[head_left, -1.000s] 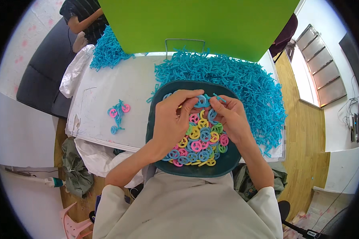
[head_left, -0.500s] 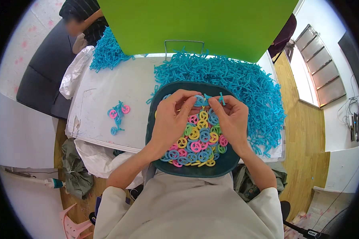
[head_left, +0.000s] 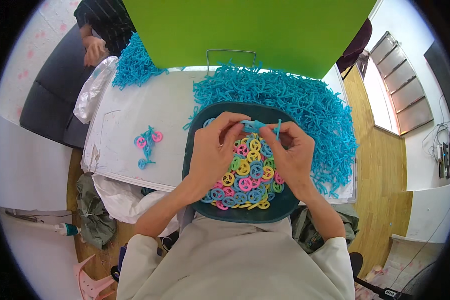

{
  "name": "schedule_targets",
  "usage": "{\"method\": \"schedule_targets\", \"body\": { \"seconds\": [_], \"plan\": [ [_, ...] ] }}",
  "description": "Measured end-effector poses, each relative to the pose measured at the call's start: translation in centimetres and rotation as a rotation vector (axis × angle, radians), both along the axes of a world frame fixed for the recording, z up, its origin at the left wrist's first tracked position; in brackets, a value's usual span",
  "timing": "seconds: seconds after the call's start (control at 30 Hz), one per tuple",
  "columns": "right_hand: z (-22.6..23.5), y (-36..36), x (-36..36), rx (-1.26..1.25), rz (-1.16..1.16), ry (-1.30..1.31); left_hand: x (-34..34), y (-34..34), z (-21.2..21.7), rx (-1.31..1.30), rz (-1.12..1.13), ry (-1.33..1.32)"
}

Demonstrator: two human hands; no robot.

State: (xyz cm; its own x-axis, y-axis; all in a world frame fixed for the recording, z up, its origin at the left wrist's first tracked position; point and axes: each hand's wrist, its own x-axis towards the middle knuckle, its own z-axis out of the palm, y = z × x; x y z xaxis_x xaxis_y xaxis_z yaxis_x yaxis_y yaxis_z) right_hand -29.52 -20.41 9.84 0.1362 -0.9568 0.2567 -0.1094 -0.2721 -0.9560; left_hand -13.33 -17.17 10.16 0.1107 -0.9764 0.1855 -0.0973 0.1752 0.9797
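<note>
My left hand (head_left: 209,150) pinches a small blue spoked plastic wheel (head_left: 247,126) between thumb and fingertips. Meeting it from the other side is a blue branched plastic frame piece (head_left: 279,128), gripped by the thumb and fingers of my right hand (head_left: 293,155). The two pieces touch, but my fingertips partly hide the joint. Both hands are over a dark green tub (head_left: 245,216) of blue, yellow, pink and green spoked wheels (head_left: 245,184). On the table to the left lie a few blue frame pieces (head_left: 148,142) with pink and blue wheels on or beside them.
A large heap of blue frame pieces (head_left: 285,95) spreads behind and right of the tub on the white table (head_left: 120,115). A smaller blue heap (head_left: 137,65) lies far left, near another person's hand (head_left: 95,51). A green panel (head_left: 245,30) rises at the back, behind a wire bracket (head_left: 231,50).
The blue wheel and frame piece have come together, the wheel now turned more edge-on. My right hand has shifted slightly down. The other person's hand at far left has moved down.
</note>
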Motion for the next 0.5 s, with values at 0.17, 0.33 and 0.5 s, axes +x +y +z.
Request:
{"method": "schedule_targets", "body": {
  "seconds": [0.17,0.33,0.5],
  "plan": [
    [0.0,-1.2,-1.0,-0.147,0.238,0.179,1.1,0.4,0.0,-0.003,-0.099,0.110],
    [1.1,-0.9,-0.4,-0.117,0.391,0.144,2.4,1.5,-0.2,-0.039,-0.007,-0.154],
    [1.1,-0.9,0.0,-0.005,0.484,0.087,3.8,1.6,-1.7,-0.088,0.089,-0.083]
  ]
}}
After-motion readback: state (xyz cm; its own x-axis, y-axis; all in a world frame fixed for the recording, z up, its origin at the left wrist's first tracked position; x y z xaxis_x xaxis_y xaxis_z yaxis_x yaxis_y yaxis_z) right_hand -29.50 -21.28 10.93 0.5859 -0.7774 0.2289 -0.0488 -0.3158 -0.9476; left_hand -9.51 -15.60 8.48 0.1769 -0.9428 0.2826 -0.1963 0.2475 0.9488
